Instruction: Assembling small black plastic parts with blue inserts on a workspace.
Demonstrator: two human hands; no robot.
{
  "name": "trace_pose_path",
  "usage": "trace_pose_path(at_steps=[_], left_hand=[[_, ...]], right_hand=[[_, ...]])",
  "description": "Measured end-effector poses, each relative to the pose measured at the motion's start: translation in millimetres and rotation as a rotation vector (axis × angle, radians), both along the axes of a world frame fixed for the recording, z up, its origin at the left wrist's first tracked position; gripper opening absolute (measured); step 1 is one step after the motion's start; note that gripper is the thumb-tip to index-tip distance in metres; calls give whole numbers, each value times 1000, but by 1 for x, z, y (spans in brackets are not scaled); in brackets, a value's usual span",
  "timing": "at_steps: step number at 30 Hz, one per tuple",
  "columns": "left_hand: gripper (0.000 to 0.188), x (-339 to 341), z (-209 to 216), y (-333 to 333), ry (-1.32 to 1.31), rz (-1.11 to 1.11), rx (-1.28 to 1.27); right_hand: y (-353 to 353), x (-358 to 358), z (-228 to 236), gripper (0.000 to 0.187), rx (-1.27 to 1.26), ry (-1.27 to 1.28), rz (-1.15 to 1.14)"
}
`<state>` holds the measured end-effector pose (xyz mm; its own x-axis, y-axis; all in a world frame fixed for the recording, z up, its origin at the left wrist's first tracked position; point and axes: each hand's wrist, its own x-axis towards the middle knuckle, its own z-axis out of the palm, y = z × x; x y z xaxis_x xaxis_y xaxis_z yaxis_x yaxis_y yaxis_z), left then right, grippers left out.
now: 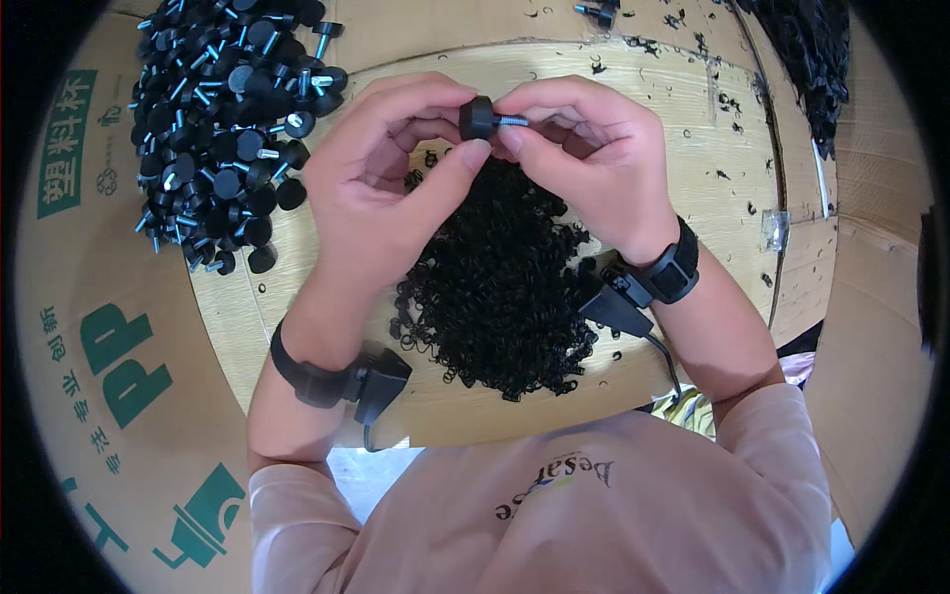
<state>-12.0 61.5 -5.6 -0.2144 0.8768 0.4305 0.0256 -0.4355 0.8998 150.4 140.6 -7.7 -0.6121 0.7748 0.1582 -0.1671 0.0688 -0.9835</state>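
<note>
In front of me, above the middle of the board, is a black round-headed screw (pixel 476 118) lying sideways, its silvery threaded shank pointing right. My left hand (pixel 388 168) grips the wide black head between thumb and fingers. At the shank end, the thumb and forefinger of my right hand (pixel 600 148) close around the threads; whether a small ring is also between them is hidden. Beneath both hands spreads a heap of small black rings or clips (pixel 505 287). To the left of my left hand is a large pile of similar black-headed screws (pixel 223 139).
Light wooden board (pixel 693 297) carries scattered black scraps. At the far edge lies another dark piece with a metal shank (pixel 597 12). A black bundle (pixel 811 69) hangs at the far right. Cardboard (pixel 69 327) walls both sides. Straps with cabled black devices (pixel 381 381) sit on my wrists.
</note>
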Motion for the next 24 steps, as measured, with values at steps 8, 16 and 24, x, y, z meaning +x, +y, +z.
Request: trace_pose_path(at_steps=[8,16,24], left_hand=[[31,-2,-4,-1,191,61,-24],[31,0,0,-1,444,117,72],[31,4,1,-1,479,91,105]], right_hand=[[-1,2,-4,8,68,-55,-26],[-1,3,-1,11,-6,-116,-51],[3,2,-3,14,-37,-105,-51]])
